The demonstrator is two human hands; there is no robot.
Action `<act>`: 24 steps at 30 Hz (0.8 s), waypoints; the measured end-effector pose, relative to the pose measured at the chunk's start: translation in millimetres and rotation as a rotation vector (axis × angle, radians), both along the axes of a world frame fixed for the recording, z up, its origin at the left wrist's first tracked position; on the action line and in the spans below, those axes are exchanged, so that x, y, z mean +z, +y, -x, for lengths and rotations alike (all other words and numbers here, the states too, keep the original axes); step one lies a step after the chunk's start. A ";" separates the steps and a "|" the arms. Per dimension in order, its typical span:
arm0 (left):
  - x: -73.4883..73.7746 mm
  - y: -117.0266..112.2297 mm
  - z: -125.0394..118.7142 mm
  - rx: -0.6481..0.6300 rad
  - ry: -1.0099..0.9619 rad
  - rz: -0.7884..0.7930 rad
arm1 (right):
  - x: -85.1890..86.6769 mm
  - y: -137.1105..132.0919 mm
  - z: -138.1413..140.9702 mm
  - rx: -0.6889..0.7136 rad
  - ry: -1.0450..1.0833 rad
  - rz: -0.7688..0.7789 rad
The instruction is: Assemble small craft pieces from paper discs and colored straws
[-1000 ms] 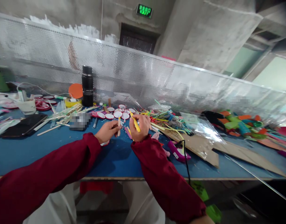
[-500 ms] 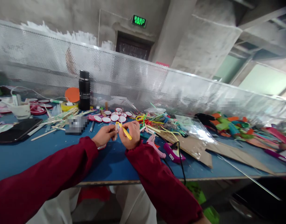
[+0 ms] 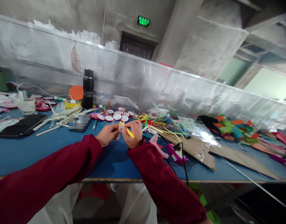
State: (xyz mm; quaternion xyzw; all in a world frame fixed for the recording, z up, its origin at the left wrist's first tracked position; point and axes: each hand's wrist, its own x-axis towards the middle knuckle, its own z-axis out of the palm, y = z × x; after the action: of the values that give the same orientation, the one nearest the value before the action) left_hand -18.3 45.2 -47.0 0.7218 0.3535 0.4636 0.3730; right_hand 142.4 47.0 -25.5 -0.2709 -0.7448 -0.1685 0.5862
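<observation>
Above the blue table, my two hands meet near its middle. My right hand is closed around a slim yellow tool, held slanted like a pen; its exact kind cannot be made out. Pinched in my left hand is a small pale flat piece, partly hidden by the fingers. The tool's upper end is at or against this piece; which one is unclear. Round white discs with red rims lie just behind the hands. A pink glue gun rests to the right of my right hand.
A black bottle, wooden sticks, a dark phone and a white cup stand or lie left. Rightward are a purple object with a black cable, cardboard and colourful strands. A perforated metal screen runs behind.
The whole view has shifted slightly, so most things sit a little further right. Both hands keep their holds, with the yellow tool turned slightly at the pale piece.
</observation>
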 end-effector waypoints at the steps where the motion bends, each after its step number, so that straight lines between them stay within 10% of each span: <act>1: -0.1 -0.1 -0.2 -0.001 0.004 0.000 | 0.3 -0.1 0.1 -0.002 -0.003 0.000; 24: 2.6 -3.8 -0.6 0.038 0.030 0.023 | 3.1 -3.7 1.4 -0.025 -0.040 0.015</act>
State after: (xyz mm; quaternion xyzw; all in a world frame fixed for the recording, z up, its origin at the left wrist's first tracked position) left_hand -17.7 41.4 -44.4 0.7176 0.3780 0.4556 0.3670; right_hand 141.0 43.3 -22.3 -0.2813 -0.7540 -0.1757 0.5670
